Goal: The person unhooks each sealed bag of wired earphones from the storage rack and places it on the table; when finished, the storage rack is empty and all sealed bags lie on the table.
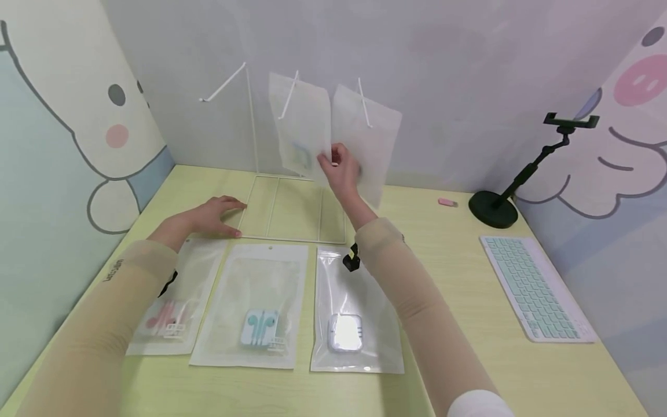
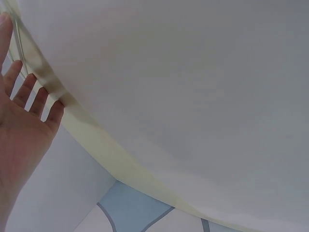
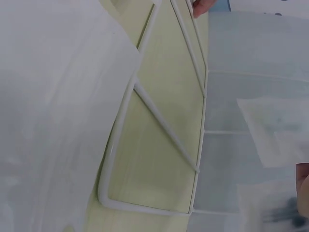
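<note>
A white wire display rack stands at the back, its base [image 1: 307, 240] flat on the tabletop and its prongs jutting forward above. Two whitish flat bags hang from it: a left bag [image 1: 302, 124] and a right bag [image 1: 377, 124]. My right hand [image 1: 341, 168] is raised between them, thumb and fingers pinching the left bag's right edge. With fingers spread, my left hand [image 1: 213, 217] touches the left side of the rack base. The leftmost prong [image 1: 224, 84] carries no bag. In the left wrist view my fingers [image 2: 55, 113] look nearly straight.
In front of the rack lie a bag with pink earphones [image 1: 165, 315], a bag with mint earphones [image 1: 259, 327] and a clear bag with a white case [image 1: 345, 333]. To the right are a pink USB stick [image 1: 447, 202], a black phone stand [image 1: 492, 209] and a mint keyboard [image 1: 537, 289].
</note>
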`<state>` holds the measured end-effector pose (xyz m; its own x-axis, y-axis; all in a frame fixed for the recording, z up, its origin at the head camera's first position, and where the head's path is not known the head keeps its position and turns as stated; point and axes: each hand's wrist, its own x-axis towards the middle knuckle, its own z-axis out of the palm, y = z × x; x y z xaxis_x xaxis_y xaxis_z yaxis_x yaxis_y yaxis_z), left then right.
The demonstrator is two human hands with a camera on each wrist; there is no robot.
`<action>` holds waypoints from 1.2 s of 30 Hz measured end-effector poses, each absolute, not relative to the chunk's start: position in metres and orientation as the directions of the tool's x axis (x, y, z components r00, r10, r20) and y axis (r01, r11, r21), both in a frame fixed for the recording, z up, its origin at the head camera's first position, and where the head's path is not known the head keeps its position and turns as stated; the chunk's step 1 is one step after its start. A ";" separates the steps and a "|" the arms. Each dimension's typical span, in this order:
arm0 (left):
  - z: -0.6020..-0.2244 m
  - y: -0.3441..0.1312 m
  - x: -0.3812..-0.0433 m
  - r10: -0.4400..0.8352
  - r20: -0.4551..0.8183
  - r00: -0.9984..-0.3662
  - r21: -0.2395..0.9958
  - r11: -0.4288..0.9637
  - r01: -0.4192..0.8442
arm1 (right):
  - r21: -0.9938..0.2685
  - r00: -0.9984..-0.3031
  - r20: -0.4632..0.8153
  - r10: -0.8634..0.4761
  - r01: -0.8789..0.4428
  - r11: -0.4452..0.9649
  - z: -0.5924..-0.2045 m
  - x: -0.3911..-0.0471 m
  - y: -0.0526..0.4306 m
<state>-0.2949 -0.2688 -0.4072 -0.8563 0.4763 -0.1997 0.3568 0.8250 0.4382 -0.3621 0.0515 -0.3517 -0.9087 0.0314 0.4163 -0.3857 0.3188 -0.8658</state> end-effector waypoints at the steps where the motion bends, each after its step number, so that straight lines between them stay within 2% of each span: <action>1: -0.407 -0.268 -0.295 0.477 -0.202 -0.855 0.437 0.825 0.357 | -0.864 -0.905 0.424 0.039 -0.392 0.318 -0.353 -0.362 0.052; 11: -0.403 -0.267 -0.293 0.479 -0.202 -0.854 0.434 0.826 0.360 | -0.845 -0.881 0.471 0.045 -0.437 0.308 -0.352 -0.355 0.057; 24: -0.406 -0.268 -0.296 0.483 -0.202 -0.852 0.423 0.828 0.369 | -0.839 -0.856 0.516 0.019 -0.501 0.213 -0.347 -0.341 0.070; 36: -0.404 -0.266 -0.293 0.488 -0.199 -0.850 0.416 0.827 0.378 | -0.805 -0.832 0.555 -0.005 -0.539 0.248 -0.317 -0.303 0.082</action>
<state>-0.2927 -0.2662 -0.4035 -0.8496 0.4883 -0.1994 0.3777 0.8271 0.4163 -0.3027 0.0824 -0.3170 -0.8316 -0.0046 0.5554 -0.5390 0.2477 -0.8050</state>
